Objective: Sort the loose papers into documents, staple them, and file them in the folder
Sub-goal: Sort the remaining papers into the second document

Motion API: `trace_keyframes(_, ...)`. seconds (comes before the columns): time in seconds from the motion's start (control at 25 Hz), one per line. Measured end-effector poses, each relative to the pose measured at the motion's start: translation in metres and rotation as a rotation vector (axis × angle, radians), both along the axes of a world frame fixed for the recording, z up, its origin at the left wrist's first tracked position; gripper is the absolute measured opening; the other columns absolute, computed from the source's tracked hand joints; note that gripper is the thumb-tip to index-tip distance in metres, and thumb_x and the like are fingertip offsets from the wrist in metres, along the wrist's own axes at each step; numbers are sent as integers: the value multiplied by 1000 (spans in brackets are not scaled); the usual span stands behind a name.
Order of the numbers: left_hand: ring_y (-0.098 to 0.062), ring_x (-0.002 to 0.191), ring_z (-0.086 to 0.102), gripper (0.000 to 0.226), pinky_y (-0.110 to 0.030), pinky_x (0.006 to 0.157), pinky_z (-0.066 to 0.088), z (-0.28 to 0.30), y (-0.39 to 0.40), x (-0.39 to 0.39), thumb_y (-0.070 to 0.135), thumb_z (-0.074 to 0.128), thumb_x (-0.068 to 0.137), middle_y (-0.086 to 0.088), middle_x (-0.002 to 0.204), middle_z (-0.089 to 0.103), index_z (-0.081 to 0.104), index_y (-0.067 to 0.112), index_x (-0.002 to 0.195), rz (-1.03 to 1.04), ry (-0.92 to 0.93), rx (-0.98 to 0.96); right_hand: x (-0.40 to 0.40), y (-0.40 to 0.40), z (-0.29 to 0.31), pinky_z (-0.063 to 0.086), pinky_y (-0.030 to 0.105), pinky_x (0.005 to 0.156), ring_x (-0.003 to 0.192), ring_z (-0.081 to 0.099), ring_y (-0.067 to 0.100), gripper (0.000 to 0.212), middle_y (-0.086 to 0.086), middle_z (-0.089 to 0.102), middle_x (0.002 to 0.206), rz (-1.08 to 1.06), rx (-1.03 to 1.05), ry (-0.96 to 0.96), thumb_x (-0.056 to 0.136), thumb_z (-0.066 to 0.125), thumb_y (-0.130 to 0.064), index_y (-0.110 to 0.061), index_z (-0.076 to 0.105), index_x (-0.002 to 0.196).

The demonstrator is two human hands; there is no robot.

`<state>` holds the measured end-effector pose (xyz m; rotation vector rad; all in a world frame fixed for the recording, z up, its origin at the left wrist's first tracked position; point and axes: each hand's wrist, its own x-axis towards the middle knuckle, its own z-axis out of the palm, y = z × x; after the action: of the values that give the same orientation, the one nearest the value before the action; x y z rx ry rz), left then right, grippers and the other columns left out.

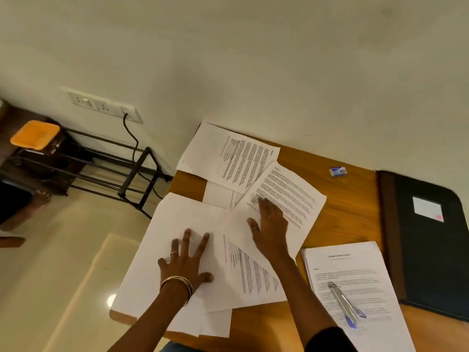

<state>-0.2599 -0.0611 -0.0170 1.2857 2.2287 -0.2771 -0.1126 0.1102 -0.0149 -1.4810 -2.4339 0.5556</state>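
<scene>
The left hand (183,265) lay flat with its fingers spread wide, palm down on a blank white sheet (162,240) at the near left of the wooden table (347,199); its grip was fully open, pressing the paper and holding nothing. The right hand (270,224) was likewise open, fingers straight and close together, resting on a printed sheet (291,196) that lay angled across the middle of the table. Its fingertips reached the lines of text. The loose papers overlapped one another around both hands, with another printed page (236,161) at the far edge by the wall. To the right, a neater stack (355,275) lay apart from the loose papers with a stapler (345,304) on top of it. Beyond the stack, at the table's right end, was the dark folder (429,245), closed, with a small staple box (338,171) near the wall.
</scene>
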Motion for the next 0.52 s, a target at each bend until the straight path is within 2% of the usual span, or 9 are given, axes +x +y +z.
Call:
trace_keyframes(0.04,-36,142,-2,102,-58,102,29,-1,0,1,69,51,76,-2,153,-24,-26,43,139,-4,9,5,-11,-4,-1,26,51,110,142,27,34,69,15,32,153,148,-5,-70,90,55,-42,-11,32,148)
trace_keyframes(0.12,-35,142,2,101,-58,100,31,-3,1,-2,68,50,77,-1,154,-20,-25,43,139,2,19,7,-24,-2,-5,12,50,115,148,3,30,85,8,5,161,351,-117,-268,89,57,-49,-16,12,153)
trace_keyframes(0.16,-33,141,5,98,-57,99,32,-4,1,-6,64,51,79,0,154,-17,-22,42,141,18,14,15,-27,2,-6,5,50,118,148,-7,28,93,6,-7,161,413,-186,-375,87,59,-49,-18,2,153)
trace_keyframes(0.24,-30,139,8,93,-55,98,35,-7,1,-14,53,56,83,4,155,-12,-12,38,145,38,-5,42,-25,12,-6,-2,52,118,147,-15,26,101,3,-16,160,483,-276,-510,85,66,-44,-21,-5,153)
trace_keyframes(0.32,-29,139,10,89,-53,97,36,-8,0,-23,40,60,85,6,156,-9,-5,36,146,49,-40,81,-15,20,-3,-7,53,115,147,-15,25,102,0,-14,160,486,-300,-550,80,73,-32,-25,1,153)
trace_keyframes(0.4,-30,138,15,92,-52,97,38,-9,-2,-31,32,66,82,4,156,-3,1,36,147,126,-77,141,1,21,0,-6,57,113,147,-12,27,95,0,-9,161,417,-233,-576,79,73,-14,-29,13,152)
trace_keyframes(0.48,-32,135,23,90,-51,98,40,-10,-5,-39,33,71,78,-2,154,9,14,29,148,269,-104,201,10,14,2,-1,57,115,147,-6,29,82,7,-1,161,297,-162,-530,82,65,-3,-26,25,148)
trace_keyframes(0.52,-32,132,26,87,-49,98,41,-10,-6,-43,38,72,77,-5,151,16,21,25,146,333,-103,219,8,9,2,3,53,116,147,0,29,77,10,6,160,246,-149,-441,81,65,-2,-23,30,146)
